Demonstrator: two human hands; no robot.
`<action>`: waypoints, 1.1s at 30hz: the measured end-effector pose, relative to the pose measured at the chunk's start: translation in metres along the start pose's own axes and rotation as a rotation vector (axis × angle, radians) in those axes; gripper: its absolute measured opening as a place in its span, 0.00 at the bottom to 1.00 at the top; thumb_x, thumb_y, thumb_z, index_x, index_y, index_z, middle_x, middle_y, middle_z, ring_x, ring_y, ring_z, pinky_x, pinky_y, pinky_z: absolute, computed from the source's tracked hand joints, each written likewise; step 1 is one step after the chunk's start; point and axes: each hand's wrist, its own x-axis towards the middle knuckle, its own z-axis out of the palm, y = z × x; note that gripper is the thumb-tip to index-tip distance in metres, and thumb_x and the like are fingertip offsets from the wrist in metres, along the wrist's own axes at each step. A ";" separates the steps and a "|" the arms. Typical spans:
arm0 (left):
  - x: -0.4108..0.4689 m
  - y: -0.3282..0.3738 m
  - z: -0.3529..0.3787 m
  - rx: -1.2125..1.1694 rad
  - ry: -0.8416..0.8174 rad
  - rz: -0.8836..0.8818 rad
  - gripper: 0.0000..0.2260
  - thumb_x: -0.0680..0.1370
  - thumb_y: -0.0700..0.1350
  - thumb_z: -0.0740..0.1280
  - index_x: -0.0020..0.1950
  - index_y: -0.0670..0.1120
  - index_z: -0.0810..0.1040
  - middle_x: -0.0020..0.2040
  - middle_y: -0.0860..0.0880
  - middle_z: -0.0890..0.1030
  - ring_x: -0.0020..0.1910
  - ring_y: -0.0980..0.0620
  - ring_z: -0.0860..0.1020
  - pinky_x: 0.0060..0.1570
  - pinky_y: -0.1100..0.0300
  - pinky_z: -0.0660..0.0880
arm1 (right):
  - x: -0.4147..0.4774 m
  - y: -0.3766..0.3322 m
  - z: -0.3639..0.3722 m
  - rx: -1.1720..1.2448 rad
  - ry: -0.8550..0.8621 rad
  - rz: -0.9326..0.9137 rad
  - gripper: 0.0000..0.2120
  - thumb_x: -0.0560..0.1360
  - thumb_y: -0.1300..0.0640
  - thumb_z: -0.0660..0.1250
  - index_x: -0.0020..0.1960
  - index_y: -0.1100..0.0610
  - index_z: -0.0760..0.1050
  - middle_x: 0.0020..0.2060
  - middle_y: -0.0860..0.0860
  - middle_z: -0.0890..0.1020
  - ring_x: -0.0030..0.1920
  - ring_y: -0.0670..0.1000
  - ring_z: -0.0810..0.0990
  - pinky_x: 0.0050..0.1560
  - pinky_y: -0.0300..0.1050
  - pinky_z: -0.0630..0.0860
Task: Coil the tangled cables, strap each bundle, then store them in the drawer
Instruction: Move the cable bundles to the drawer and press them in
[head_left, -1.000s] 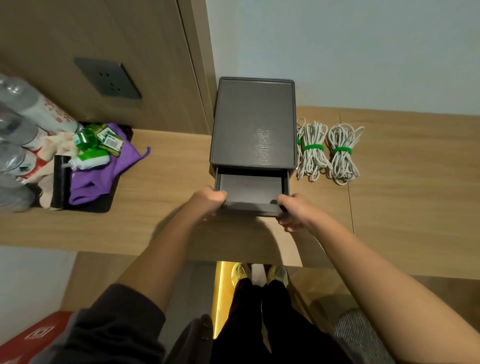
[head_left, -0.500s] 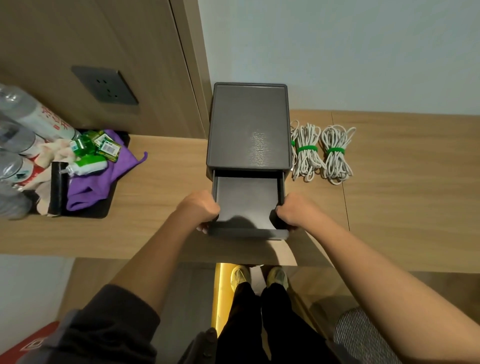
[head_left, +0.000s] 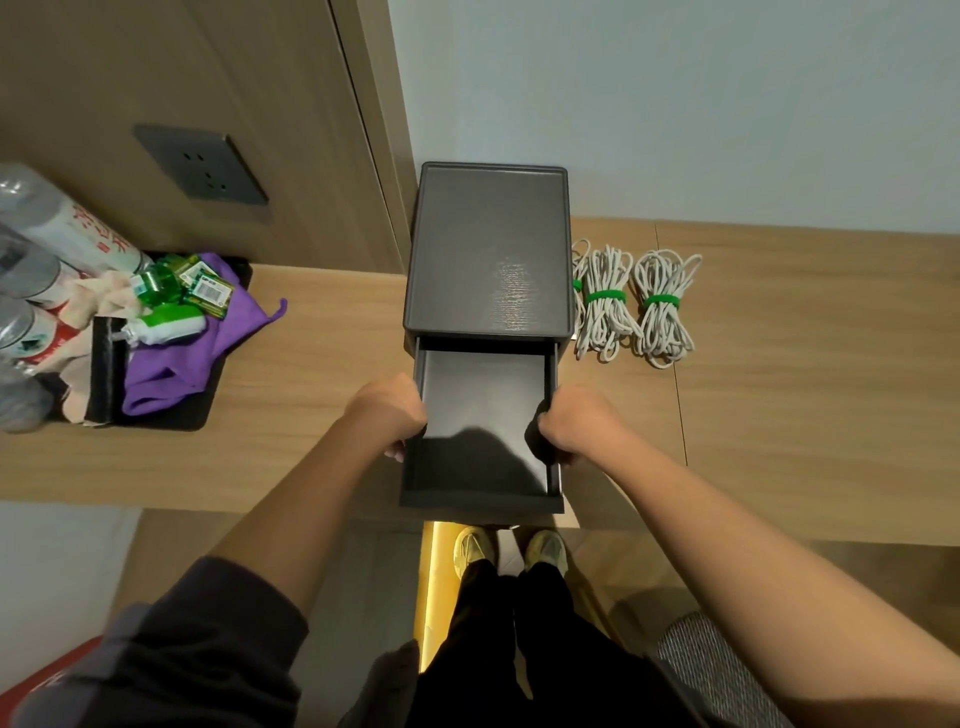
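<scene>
Bottles (head_left: 47, 228) crowd the far left of the worktop (head_left: 311, 405), next to a black tray (head_left: 200, 413) holding a purple cloth (head_left: 161, 379). The left grip (head_left: 387, 415) clasps the left wall of the drawer (head_left: 480, 501), which juts open from the grey box (head_left: 488, 249). The right grip (head_left: 576, 426) clasps its right wall. Just right of the box, outside the drawer, lie the first cable bundle (head_left: 605, 327) and the second cable bundle (head_left: 665, 332), each bound by a green strap (head_left: 605, 296).

Two hands (head_left: 387, 415) (head_left: 576, 423), one drawer (head_left: 480, 501), two fully visible cable bundles (head_left: 605, 312) (head_left: 664, 317), one purple cloth (head_left: 166, 374)
</scene>
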 end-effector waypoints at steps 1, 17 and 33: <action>-0.002 0.001 -0.001 -0.004 -0.028 -0.011 0.09 0.81 0.42 0.62 0.46 0.39 0.76 0.37 0.41 0.83 0.33 0.50 0.84 0.39 0.59 0.82 | -0.001 0.000 0.000 0.025 -0.025 0.003 0.13 0.80 0.56 0.59 0.38 0.60 0.70 0.36 0.57 0.80 0.38 0.57 0.82 0.47 0.48 0.82; -0.013 0.010 0.007 0.073 0.157 -0.074 0.10 0.81 0.48 0.61 0.53 0.42 0.75 0.40 0.45 0.78 0.39 0.51 0.79 0.38 0.59 0.76 | -0.011 0.012 -0.006 0.063 -0.061 -0.062 0.15 0.81 0.50 0.58 0.44 0.60 0.74 0.37 0.56 0.82 0.37 0.54 0.83 0.41 0.46 0.81; -0.037 0.186 -0.002 0.405 0.571 0.488 0.08 0.80 0.44 0.60 0.58 0.44 0.73 0.51 0.46 0.81 0.50 0.44 0.80 0.38 0.56 0.66 | 0.023 0.090 -0.084 0.001 0.558 -0.074 0.16 0.80 0.52 0.58 0.62 0.60 0.72 0.56 0.57 0.76 0.50 0.56 0.76 0.43 0.48 0.73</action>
